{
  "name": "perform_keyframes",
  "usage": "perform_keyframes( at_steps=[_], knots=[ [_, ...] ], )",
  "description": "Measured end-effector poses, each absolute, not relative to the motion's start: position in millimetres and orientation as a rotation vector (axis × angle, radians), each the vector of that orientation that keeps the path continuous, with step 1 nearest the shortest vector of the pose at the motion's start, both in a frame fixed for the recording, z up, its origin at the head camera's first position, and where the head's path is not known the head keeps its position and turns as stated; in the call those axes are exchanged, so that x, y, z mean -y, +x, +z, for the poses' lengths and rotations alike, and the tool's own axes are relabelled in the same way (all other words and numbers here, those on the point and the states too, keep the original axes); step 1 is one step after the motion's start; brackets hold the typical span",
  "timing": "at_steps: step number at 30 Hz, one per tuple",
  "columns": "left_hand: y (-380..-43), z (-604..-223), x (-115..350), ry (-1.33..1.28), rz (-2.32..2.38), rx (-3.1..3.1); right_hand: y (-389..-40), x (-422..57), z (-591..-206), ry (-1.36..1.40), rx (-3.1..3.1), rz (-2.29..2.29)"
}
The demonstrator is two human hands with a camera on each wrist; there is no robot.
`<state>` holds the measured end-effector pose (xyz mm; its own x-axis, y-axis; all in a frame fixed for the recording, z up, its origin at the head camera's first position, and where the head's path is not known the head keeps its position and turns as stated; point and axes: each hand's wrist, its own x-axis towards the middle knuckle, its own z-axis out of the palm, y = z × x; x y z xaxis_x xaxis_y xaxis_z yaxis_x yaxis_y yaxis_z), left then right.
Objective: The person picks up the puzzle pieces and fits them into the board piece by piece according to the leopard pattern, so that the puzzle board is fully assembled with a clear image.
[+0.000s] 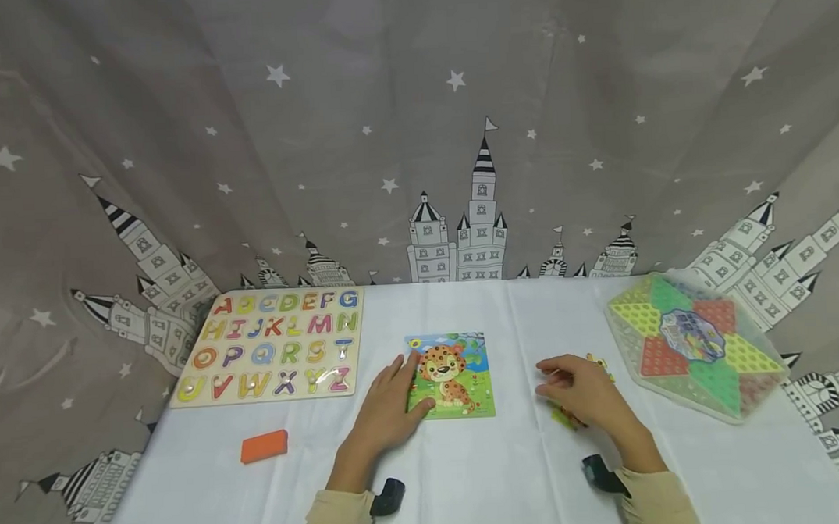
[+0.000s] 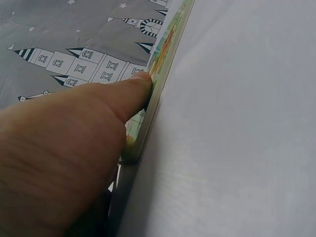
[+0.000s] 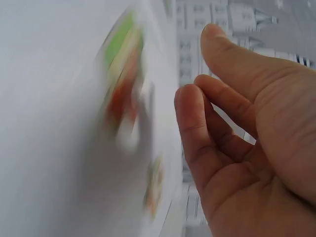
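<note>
A square picture puzzle board with a cartoon leopard on green grass lies in the middle of the white table. My left hand rests along its left side, fingers extended and thumb on the lower left part. In the left wrist view, the thumb touches the board's edge. Over to the right, my right hand hovers above loose puzzle pieces, thumb apart from its bent fingers, holding nothing. The right wrist view shows a blurred green and red-brown piece near the fingers and a smaller piece; the hand partly hides them in the head view.
A wooden alphabet board lies at the back left, with an orange block in front of it. At the right is a hexagonal game box with coloured triangles. A grey castle-print curtain stands behind the table.
</note>
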<state>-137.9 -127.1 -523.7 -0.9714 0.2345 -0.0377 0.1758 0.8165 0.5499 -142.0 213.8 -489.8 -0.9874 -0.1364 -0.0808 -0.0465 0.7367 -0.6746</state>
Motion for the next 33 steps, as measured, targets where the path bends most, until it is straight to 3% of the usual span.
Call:
perform_keyframes(
  at_steps=[6, 19, 26, 33],
  knots=[
    [-136.9, -521.7, 131.7, 0.309, 0.860, -2.896, -116.4, -252.1, -498.6, -0.091, -2.821, -0.983],
    [-136.3, -524.9, 135.6, 0.277, 0.874, -2.891, -112.4, -223.9, -493.6, -0.048, -2.823, -0.983],
    [-139.9, -527.9, 134.9, 0.284, 0.865, -2.926, -133.0, -164.8, -483.5, -0.182, -2.762, -1.244],
    [-142.7, -529.8, 125.8, 0.316, 0.894, -2.944, -155.7, -101.0, -487.8, -0.350, -2.679, -1.229]
  ],
)
